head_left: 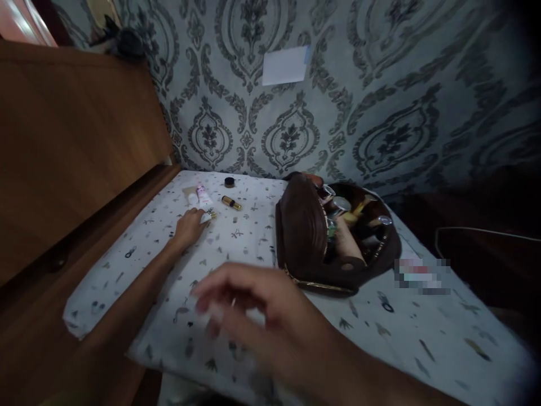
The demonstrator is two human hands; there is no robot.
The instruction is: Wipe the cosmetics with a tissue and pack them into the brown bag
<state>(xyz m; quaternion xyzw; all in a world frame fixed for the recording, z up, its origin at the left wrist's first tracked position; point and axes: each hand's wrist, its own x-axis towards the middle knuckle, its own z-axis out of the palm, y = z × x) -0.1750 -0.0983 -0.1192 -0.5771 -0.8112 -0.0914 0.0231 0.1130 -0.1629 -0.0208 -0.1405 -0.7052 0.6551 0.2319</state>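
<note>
My left hand (190,226) reaches to the far left of the patterned white cloth, its fingers closed around a small clear-and-white item with a gold end (212,215); its kind is not plain. Close beyond it lie a pink-and-white tube (204,195) and a beige tube with a white cap (191,195). To their right are a small dark tube with a gold end (231,203) and a small jar with a black lid (229,182). In the foreground, my right hand (262,310) hovers above the cloth, blurred, fingers loosely curled and apart from the thumb, with nothing visible in it.
A brown zippered cosmetic bag (300,225) stands unzipped at centre right, filled with bottles and tubes. Right of it lies a pixelated item (422,274). Wooden furniture (76,141) borders the left side, and a patterned wall (249,124) rises behind.
</note>
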